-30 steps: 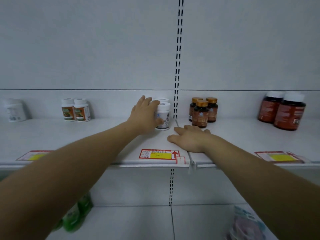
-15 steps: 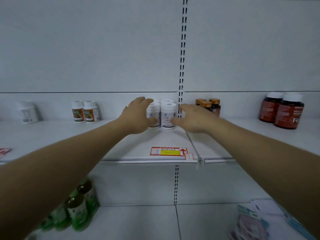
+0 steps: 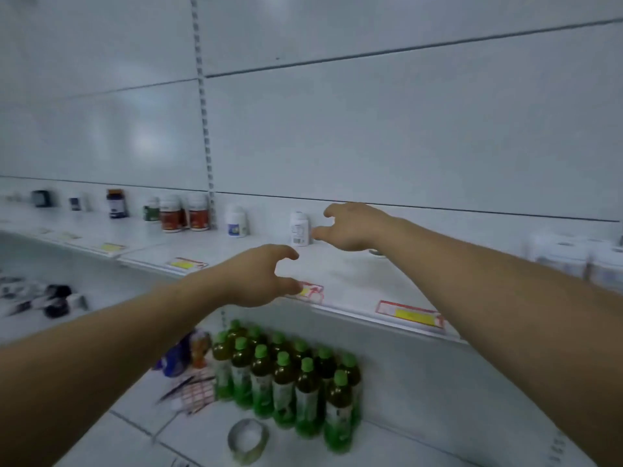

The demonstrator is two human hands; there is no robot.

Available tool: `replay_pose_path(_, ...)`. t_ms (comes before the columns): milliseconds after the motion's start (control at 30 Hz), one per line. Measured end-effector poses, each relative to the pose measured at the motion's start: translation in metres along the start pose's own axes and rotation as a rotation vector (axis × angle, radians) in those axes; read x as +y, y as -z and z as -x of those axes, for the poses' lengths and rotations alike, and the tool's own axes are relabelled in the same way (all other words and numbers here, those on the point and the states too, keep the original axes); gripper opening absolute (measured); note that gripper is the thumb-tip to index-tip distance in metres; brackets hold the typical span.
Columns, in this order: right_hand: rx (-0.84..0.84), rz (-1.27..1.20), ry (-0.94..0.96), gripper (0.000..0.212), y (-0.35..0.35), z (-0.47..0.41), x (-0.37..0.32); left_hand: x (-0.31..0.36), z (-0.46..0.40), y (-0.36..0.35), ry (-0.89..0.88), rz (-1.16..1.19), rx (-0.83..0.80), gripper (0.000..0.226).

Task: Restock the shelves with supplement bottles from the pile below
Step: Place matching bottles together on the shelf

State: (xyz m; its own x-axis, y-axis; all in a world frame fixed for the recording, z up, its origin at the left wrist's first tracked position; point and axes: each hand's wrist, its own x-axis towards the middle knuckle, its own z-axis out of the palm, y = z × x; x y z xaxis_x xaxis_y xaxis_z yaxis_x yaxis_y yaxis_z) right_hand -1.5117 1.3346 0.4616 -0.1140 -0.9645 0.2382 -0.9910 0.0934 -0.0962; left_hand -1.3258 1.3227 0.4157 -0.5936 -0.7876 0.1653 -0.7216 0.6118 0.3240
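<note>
both hands were empty with fingers spread: the right hand [image 3: 354, 227] just beside a white supplement bottle [image 3: 299, 228] on the shelf [image 3: 354, 278], the left hand [image 3: 259, 276] near its front edge. the shelf looked sparsely stocked, so much restocking seemingly remained.

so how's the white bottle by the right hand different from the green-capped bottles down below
The white bottle stands alone on the upper shelf; the green-capped bottles are packed in a cluster on the lower shelf. The white bottle is short, squat and opaque, while the green-capped bottles are tall, slim and show dark liquid. The right hand is open right beside the white bottle; no hand is near the green-capped ones. All stand upright.
</note>
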Motion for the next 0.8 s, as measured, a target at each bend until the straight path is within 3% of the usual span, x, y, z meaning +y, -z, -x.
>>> replay_pose_path(233,-0.044,-0.080,0.349,0.065,-0.050,-0.087,-0.236,-0.187,0.073,0.058,0.316,-0.036,0.011,0.061)
replay_pose_path(467,-0.170,-0.119,0.675,0.065,-0.133,-0.138,-0.429,-0.351,0.124,0.071,0.643,0.040,0.050,0.060)
replay_pose_path(633,-0.201,-0.096,0.775,0.061,-0.209,-0.199,-0.526,-0.461,0.131,0.068,0.816,0.079,0.098,0.060)
replay_pose_path(800,-0.259,-0.121,0.758,0.063,-0.271,-0.282,-0.598,-0.557,0.117,0.084,0.903,0.066,0.122,0.058)
